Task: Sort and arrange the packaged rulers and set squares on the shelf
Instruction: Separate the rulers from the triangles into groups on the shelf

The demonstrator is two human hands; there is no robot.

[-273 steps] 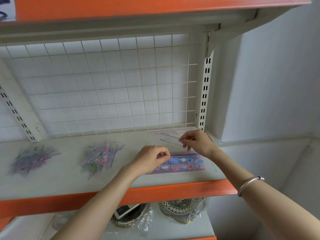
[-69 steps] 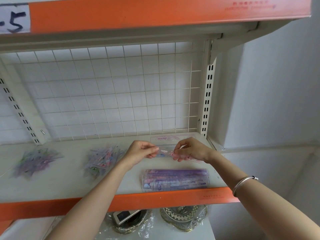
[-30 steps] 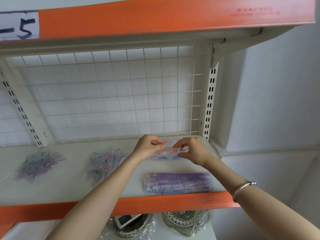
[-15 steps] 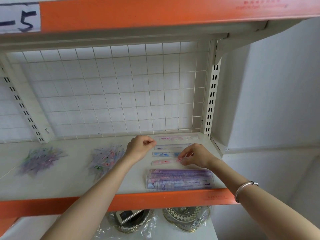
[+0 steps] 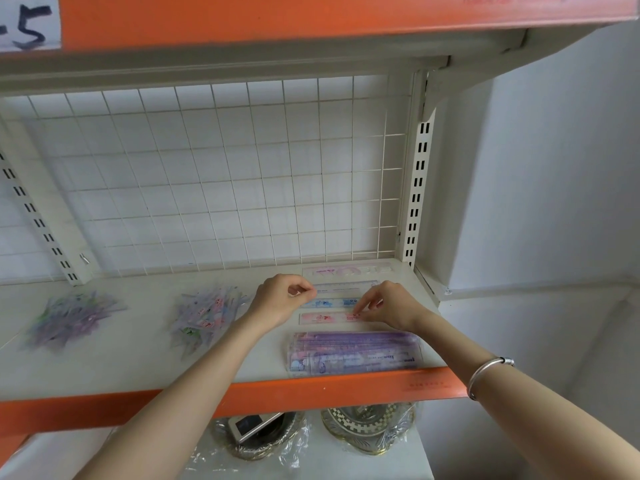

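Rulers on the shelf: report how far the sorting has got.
Done: a purple ruler stack lies squared at the front, with a blue ruler and a clear ruler laid in rows behind it. In hand: the right hand pinches the pink ruler, lying in that row; the left hand is curled by the rows' left ends. Left: two loose piles sit unsorted further left.

I face a cream metal shelf [image 5: 121, 368] with an orange front lip [image 5: 311, 393]. Behind it, a white wire grid panel [image 5: 214, 181] spans between the right slotted upright [image 5: 417, 188] and the left slotted upright [image 5: 38, 220]. Overhead, an orange-edged upper shelf [image 5: 277, 19] bears a handwritten label [image 5: 27, 26]. To my right is a plain pale wall [image 5: 554, 168], softly lit.
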